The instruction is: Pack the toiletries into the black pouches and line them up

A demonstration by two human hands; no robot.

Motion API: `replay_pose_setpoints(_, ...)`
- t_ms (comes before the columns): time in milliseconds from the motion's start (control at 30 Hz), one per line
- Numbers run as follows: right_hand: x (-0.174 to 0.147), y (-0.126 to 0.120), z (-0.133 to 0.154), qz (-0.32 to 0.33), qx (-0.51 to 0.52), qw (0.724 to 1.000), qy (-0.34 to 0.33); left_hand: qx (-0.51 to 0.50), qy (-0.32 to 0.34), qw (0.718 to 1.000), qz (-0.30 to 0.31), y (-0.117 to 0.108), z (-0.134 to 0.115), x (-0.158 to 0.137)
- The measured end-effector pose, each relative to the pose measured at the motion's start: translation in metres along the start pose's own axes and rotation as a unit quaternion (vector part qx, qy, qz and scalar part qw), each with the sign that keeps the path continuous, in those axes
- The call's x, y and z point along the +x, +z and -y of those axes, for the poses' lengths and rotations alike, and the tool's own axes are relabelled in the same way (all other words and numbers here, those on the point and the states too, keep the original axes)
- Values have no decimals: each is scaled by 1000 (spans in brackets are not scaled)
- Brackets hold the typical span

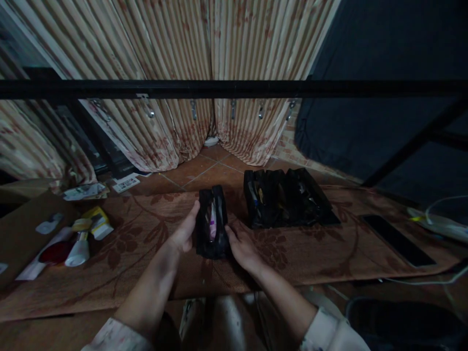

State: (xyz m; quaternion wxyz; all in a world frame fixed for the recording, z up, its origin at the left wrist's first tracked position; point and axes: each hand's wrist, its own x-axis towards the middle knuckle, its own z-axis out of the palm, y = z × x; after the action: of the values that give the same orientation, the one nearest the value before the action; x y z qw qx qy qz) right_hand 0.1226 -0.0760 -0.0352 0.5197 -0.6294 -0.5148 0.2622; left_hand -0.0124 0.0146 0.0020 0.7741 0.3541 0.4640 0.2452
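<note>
Between my hands is a small black pouch (204, 229), its top gaping so that a pink and white packet (213, 225) shows inside. My left hand (187, 228) grips the pouch's left side, thumb along its upper edge. On the opposite side my right hand (242, 243) presses against it, fingers partly hidden beneath. To the right on the patterned cloth, several similar black pouches (285, 200) stand in a close row, with small items showing in their openings.
At left lie a cardboard box (32, 229), a yellow box (97, 223), a white bottle (78, 251) and a dark red round object (55, 253). A flat black panel (398, 239) lies at right near a white cable (431, 281). A dark metal bar (234, 89) crosses before the curtains.
</note>
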Motion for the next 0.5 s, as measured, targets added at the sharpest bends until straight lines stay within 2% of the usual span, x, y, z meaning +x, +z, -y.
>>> replay_pose_setpoints(100, -16, 12, 20, 78, -55, 995, 12, -13, -30, 999, 27, -11, -7, -10)
replay_pose_setpoints(200, -35, 26, 34, 143, -126, 981, -45, 23, -55, 998, 13, -28, -10, -16)
replay_pose_setpoints(300, -51, 38, 40, 217, -168, 958, -88, 66, -50, 996, -21, -46, -8, -16)
replay_pose_setpoints(500, -66, 44, 41, 276, -203, 927, -154, 97, -50, 993, -49, -63, -1, -6)
